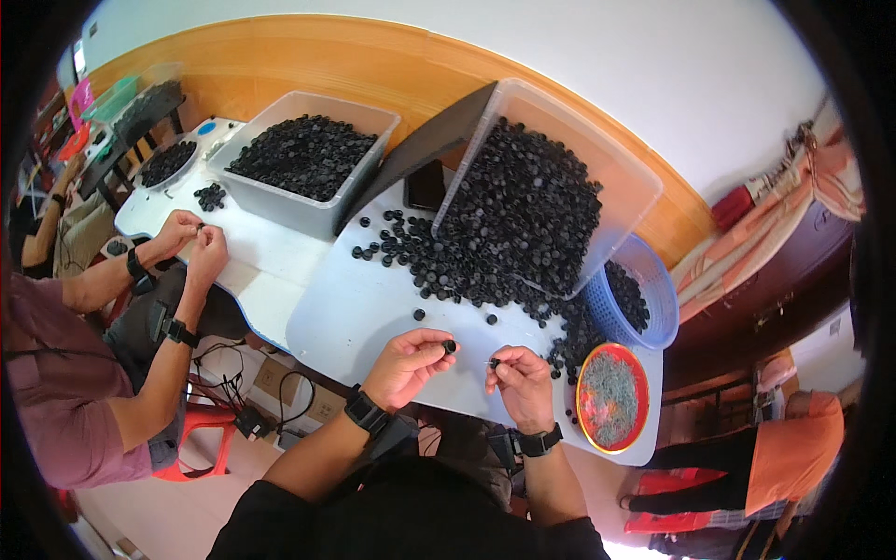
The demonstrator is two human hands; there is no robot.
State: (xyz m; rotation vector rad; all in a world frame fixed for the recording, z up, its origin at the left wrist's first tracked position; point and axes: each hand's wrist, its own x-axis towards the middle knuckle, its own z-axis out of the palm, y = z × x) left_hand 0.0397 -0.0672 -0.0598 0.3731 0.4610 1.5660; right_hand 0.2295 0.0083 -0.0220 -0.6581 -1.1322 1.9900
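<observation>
1. Up close, the left hand [408, 362] pinches one small black cap [449, 346] between thumb and fingertips, its palm turned up above the near table edge.
2. Just right of it, the right hand [521, 375] closes its fingertips on a tiny dark piece [494, 362]; what kind cannot be told.
3. Both wrists wear dark bands.
4. Right of the hands sits one red bowl [638, 373] of thin pale bits.
5. Farther off, one tilted clear bin [625, 177] spills black caps onto the white table [345, 308], beside one blue basket [661, 308].
6. At far left, a co-worker's hands [194, 245] work before a second bin [308, 210].
</observation>
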